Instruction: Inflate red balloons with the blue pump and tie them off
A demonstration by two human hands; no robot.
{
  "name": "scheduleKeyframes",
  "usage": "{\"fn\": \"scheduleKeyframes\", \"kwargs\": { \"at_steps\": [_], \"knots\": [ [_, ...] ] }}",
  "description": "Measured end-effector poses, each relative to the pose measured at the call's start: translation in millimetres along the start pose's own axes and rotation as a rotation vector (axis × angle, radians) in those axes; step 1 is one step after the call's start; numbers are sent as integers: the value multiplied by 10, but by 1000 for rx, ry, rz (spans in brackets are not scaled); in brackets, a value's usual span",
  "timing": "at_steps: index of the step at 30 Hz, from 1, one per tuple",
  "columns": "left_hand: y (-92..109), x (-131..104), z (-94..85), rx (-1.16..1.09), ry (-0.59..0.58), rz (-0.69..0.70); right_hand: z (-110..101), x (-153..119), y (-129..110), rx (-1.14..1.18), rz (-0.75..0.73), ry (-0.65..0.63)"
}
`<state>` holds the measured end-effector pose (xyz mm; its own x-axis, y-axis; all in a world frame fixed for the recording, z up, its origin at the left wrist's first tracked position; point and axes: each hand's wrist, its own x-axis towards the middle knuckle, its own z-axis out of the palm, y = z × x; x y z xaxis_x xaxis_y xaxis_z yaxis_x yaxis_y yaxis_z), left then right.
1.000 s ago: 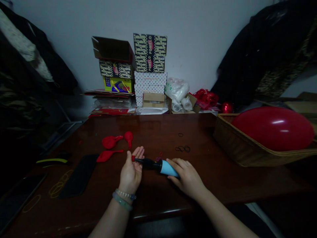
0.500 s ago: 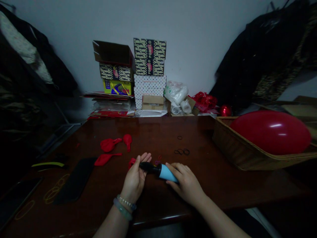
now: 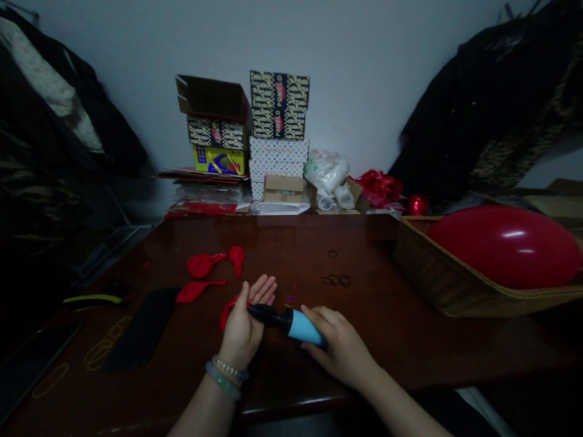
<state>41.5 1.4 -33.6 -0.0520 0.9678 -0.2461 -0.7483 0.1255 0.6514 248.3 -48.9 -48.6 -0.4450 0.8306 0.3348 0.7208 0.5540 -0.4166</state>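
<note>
In my right hand [image 3: 339, 346] is a balloon hand pump with a light blue body [image 3: 306, 328] and a black nozzle [image 3: 268, 315]; my fingers wrap round the blue end. The nozzle points left into my left hand [image 3: 246, 325], whose thumb presses the neck of a red balloon [image 3: 226, 312] at the tip while the other fingers stretch out, palm up. Most of this balloon is hidden behind the thumb. Beyond it on the table lie a flat round red balloon [image 3: 201, 265], a smaller red balloon [image 3: 236, 258] and a long-necked red balloon [image 3: 195, 292].
A wicker basket [image 3: 449, 300] holding a big inflated red balloon [image 3: 505, 246] stands at right. Black bands [image 3: 337, 280] lie mid-table, small coloured bands [image 3: 292, 298] nearer me. At left are a dark phone-like slab [image 3: 141, 331] and yellow rubber bands [image 3: 102, 352]. Boxes [image 3: 279, 161] are stacked behind.
Both hands and the pump have shifted slightly left. More of the red balloon now shows behind my left thumb, and it looks a little fuller.
</note>
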Motion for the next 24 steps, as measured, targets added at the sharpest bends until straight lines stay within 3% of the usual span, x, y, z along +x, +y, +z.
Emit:
{"fn": "scheduleKeyframes", "kwargs": {
  "at_steps": [11,17,24],
  "knots": [
    [-71,-113,39,-196,25,59,30,-13,-165,22,104,-62],
    [0,-93,9,-303,79,33,135,-11,-262,-43,126,-76],
    [125,-95,20,-304,105,105,73,49,-293,-65,163,-24]
  ]
}}
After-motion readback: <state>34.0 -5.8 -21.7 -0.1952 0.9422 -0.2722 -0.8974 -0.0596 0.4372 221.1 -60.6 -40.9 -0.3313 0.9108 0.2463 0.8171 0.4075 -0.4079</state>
